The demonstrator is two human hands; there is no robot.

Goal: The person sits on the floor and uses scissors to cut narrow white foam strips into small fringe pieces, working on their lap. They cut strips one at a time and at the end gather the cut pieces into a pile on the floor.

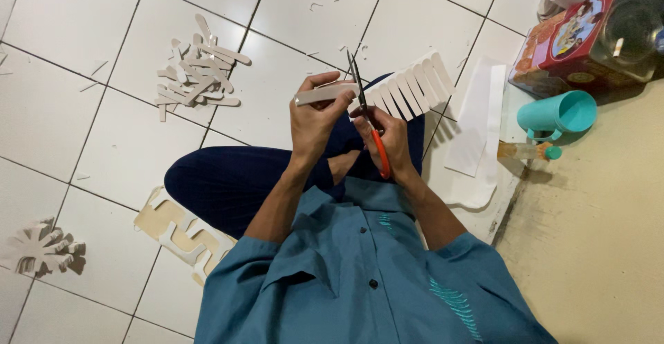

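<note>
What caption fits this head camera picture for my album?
Seated on tiles, left hand holds a white fringed strip while right hand snips it with orange-handled scissors.

White tile floor (83, 129) with dark grout, littered with small scraps. Right side is a beige mat (595, 247). Far right: teal cup (557, 114), red tin (581, 39), clear jar (633, 29). Even indoor light, soft shadows.

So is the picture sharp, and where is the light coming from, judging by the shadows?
Head view: mostly sharp, with mild wide-angle bending at the edges. The white fringed foam strip casts a shadow toward the lower right, and so does the teal plastic cup, so the light seems to come from the upper left. Faint glare on the white floor tiles.
</note>
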